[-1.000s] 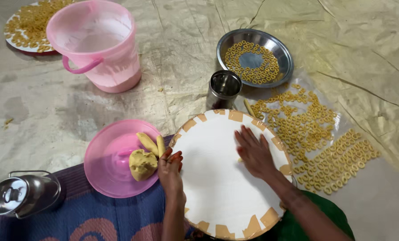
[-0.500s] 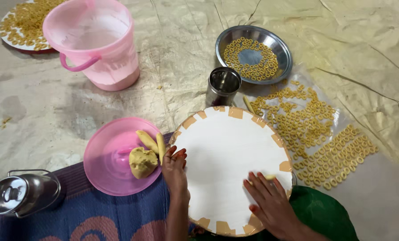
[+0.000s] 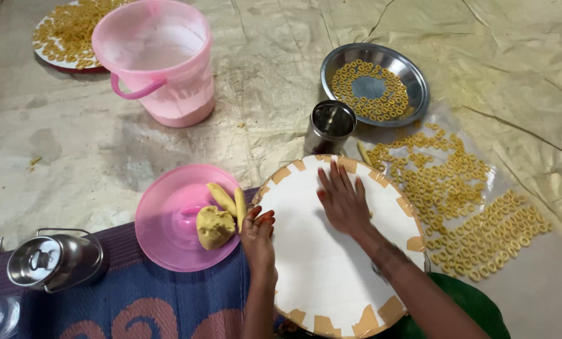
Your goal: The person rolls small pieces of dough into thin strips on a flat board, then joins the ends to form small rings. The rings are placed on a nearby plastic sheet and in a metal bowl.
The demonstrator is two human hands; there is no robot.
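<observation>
A round white board (image 3: 331, 270) with tan tape patches around its rim lies in front of me. My right hand (image 3: 342, 199) is pressed flat on its upper middle, fingers spread and pointing away. My left hand (image 3: 257, 233) rests on the board's left edge, fingers curled together, right beside a pink lid (image 3: 168, 220). A lump of yellow dough (image 3: 214, 226) and two rolled dough sticks (image 3: 226, 198) lie on that lid, close to my left fingertips. Whether anything sits under my right palm is hidden.
A pink bucket (image 3: 162, 59) stands at the far left. A steel cup (image 3: 329, 125) and a steel plate (image 3: 413, 75) of dough rings sit beyond the board. Several rings lie on a clear sheet (image 3: 475, 207) at right. A steel lidded pot (image 3: 55, 258) sits near left.
My right hand slid from the board's upper right down to its near edge, then back up to the upper middle. My left hand stayed at the board's left edge.
</observation>
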